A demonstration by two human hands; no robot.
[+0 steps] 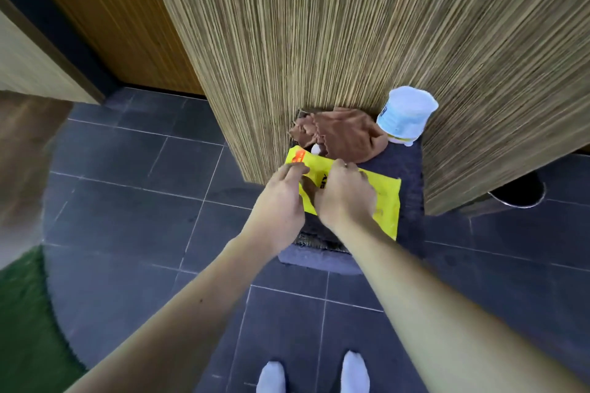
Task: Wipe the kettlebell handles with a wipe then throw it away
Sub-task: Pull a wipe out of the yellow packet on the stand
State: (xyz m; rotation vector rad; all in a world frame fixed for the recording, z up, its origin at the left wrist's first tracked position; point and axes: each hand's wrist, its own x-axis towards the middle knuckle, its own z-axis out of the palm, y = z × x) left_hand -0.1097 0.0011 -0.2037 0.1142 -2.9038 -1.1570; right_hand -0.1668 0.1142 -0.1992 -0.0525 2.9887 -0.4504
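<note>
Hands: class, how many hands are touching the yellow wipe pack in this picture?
2. The left hand holds the yellow wipe pack at its left end; the right hand rests on its middle.

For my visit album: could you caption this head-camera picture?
Both hands, left hand and right hand, working at a yellow wipes pack on a dark stool.

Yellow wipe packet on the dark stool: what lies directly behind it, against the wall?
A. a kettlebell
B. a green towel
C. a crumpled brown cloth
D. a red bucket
C: a crumpled brown cloth lies just behind the flat yellow wipe packet, beside a white plastic bottle.
</note>
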